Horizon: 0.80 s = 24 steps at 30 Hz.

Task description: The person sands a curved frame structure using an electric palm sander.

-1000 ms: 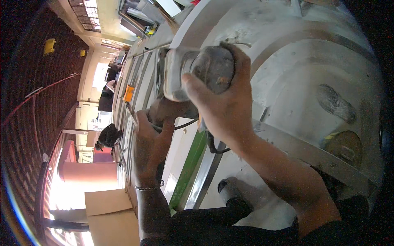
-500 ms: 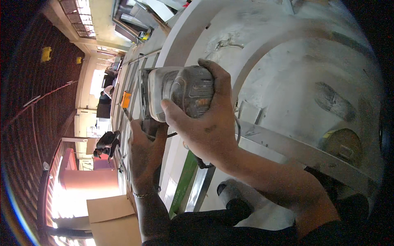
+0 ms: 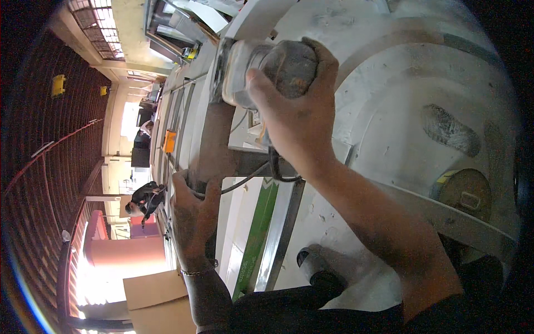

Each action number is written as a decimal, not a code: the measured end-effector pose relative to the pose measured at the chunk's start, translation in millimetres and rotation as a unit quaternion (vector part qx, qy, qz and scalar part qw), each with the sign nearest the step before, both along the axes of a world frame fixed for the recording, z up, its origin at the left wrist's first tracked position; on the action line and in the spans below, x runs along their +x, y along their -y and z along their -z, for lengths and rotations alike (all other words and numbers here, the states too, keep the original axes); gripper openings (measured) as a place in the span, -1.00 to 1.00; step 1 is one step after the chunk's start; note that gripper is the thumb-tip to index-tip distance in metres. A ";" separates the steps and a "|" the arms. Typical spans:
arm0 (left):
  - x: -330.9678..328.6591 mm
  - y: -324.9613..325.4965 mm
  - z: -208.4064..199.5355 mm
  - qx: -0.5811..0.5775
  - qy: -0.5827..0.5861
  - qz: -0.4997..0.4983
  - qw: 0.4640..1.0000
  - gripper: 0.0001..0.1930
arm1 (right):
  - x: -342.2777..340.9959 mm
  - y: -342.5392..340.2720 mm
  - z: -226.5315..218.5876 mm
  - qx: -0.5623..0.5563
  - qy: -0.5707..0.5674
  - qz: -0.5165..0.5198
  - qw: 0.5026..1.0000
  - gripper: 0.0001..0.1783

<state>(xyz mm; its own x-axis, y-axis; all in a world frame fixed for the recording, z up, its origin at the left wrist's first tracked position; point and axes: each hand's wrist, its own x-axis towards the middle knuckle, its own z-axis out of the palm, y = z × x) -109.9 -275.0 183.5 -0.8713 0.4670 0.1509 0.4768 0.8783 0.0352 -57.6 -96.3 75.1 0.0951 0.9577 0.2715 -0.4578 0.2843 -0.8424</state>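
While the right hand [image 3: 303,119] is clamped around the sander [image 3: 286,69] at the dusty frame [image 3: 214,127], the left hand [image 3: 193,217] grips the frame's near end; sanding seems in hand, the next stroke calling for even pressure

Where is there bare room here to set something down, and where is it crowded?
The broadest bare patch is dusty pale floor between the right hand and the dark oval mark. A smaller, speckled patch lies right of the metal bar, above the slippered foot in the picture. It is crowded around the power sander, black cord, brown board and left hand.
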 end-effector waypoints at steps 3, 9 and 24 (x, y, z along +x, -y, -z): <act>-7.6 5.7 3.0 0.009 -0.013 0.035 0.999 -0.31 | -4.1 -17.7 -1.6 -0.012 -0.017 0.031 0.999 -0.16; -5.8 4.8 5.8 0.027 -0.016 0.040 0.999 -0.31 | 0.7 -34.9 0.7 -0.027 -0.107 0.014 0.994 -0.17; -2.8 6.5 4.2 0.054 -0.004 0.061 0.997 -0.44 | 14.8 -7.8 10.0 0.087 0.019 -0.069 0.994 -0.02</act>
<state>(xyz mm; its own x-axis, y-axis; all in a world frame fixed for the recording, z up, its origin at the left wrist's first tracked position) -112.7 -281.5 179.3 -0.8078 0.5500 0.2121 0.5803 0.8052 0.1224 -42.8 -88.5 65.1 -0.0469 0.8988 0.4359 -0.4708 0.3649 -0.8032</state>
